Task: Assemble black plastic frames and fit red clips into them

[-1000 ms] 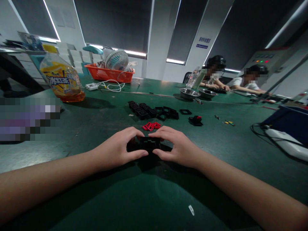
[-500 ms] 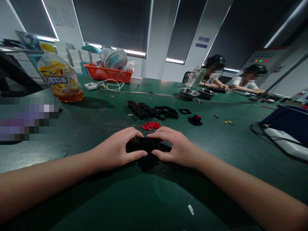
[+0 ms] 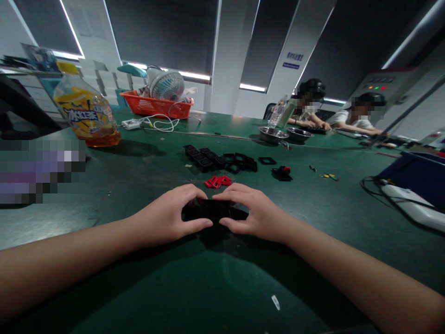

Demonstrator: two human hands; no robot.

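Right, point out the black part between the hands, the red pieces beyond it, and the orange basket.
Black part (image 3: 216, 210): head view, on the side facing the camera.
Red pieces (image 3: 218, 182): head view, around the middle of the cluster.
Orange basket (image 3: 156, 108): head view, on its near wall.

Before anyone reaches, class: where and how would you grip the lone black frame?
Probably pinch the lone black frame by its right rim, coming from the right: it lies flat, its open middle leaves room inside the rim, and its left edge faces the other black frames.
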